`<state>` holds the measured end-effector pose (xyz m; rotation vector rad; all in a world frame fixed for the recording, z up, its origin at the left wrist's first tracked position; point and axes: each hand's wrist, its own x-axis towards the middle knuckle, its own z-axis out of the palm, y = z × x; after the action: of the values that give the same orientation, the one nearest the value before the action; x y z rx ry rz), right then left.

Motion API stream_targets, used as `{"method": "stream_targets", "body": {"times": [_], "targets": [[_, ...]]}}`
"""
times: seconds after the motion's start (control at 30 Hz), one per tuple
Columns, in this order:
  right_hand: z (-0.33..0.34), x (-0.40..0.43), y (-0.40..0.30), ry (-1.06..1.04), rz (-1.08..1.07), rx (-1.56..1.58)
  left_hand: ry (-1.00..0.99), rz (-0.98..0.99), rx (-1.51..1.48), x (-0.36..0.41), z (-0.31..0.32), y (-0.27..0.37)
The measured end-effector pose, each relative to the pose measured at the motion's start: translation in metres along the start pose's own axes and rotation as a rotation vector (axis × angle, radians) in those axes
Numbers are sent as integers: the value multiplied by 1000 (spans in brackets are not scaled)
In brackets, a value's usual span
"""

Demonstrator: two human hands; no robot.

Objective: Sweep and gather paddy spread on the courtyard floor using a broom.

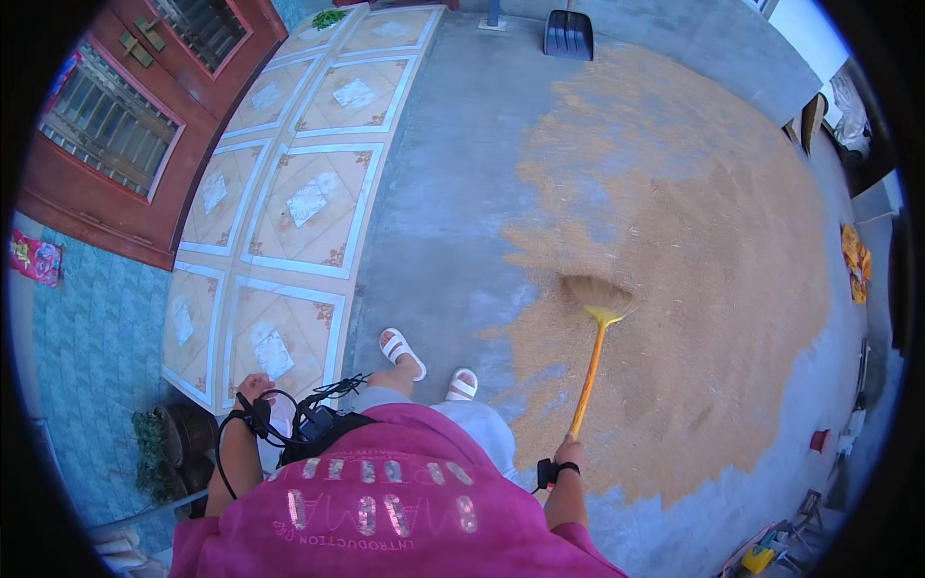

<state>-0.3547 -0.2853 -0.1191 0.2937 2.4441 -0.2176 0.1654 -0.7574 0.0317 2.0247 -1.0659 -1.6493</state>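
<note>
My right hand (569, 451) grips the orange handle of a broom (594, 361), low in the picture and right of my body. The broom's fan of bristles (596, 292) rests on a wide layer of tan grain (712, 289) spread over the concrete floor. The bristles look slightly blurred, and a thin patch of floor shows around the grain's left edge. My left hand (254, 387) hangs at my left side above the tiled strip, its fingers curled. A pale pinkish thing (282, 414) is beside it, partly behind cables; whether the hand holds it is unclear.
A black shovel (569, 34) stands at the far wall by a post (494, 13). A raised tiled step (307, 202) runs before red doors (137, 108) at left. A potted plant (150, 455) is at lower left; orange cloth (855, 264) lies right. Cables (329, 394) hang at my waist.
</note>
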Motion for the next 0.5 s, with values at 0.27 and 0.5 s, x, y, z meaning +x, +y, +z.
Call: {"method": "stream_targets", "body": {"times": [0.27, 0.5], "targets": [[33, -1, 22, 70, -44, 113, -76, 18, 34, 6, 49, 53], [55, -43, -92, -65, -429, -50, -140, -8, 36, 60, 58, 90]]}}
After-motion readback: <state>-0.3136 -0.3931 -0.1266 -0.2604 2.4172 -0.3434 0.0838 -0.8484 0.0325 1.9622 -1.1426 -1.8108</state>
